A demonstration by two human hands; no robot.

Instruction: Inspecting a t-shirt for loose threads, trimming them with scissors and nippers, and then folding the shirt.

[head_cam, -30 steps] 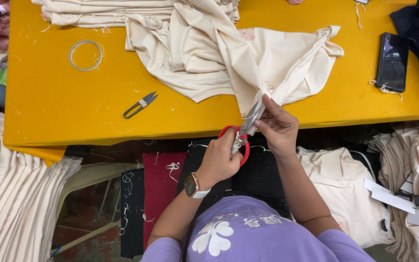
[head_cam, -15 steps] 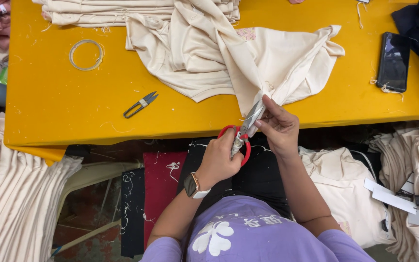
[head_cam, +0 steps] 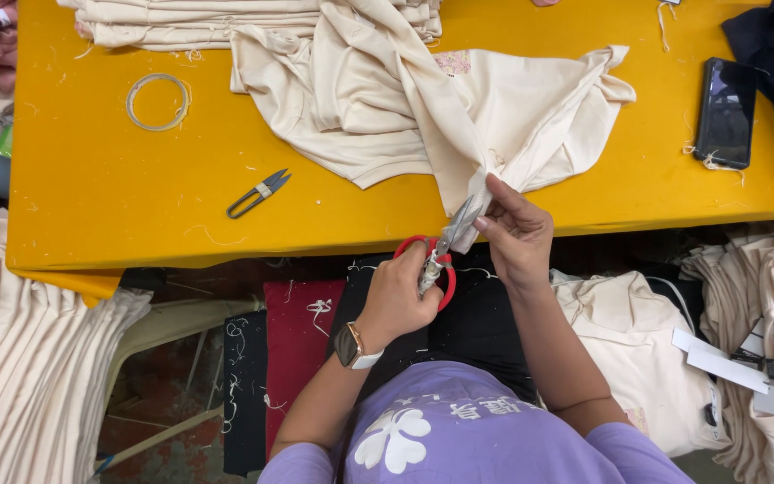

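I'm watching the left hand (head_cam: 402, 296) closing on red scissors (head_cam: 441, 255), the right hand (head_cam: 517, 235) pinching cloth (head_cam: 494, 134) hanging at the worktop's (head_cam: 118, 206) 6 o'clock edge; blades risk nicking those fingers.

I wear a short-sleeved lilac cotton T-shirt (head_cam: 459, 439) with a white flower print (head_cam: 391, 439) on the chest and a line of small white characters beside it. Both my arms are bare from the sleeves down. On my left wrist sits a square-faced dark watch on a pale strap (head_cam: 352, 347). My left hand (head_cam: 402, 291) and right hand (head_cam: 517, 235) wear no gloves or rings that I can make out.
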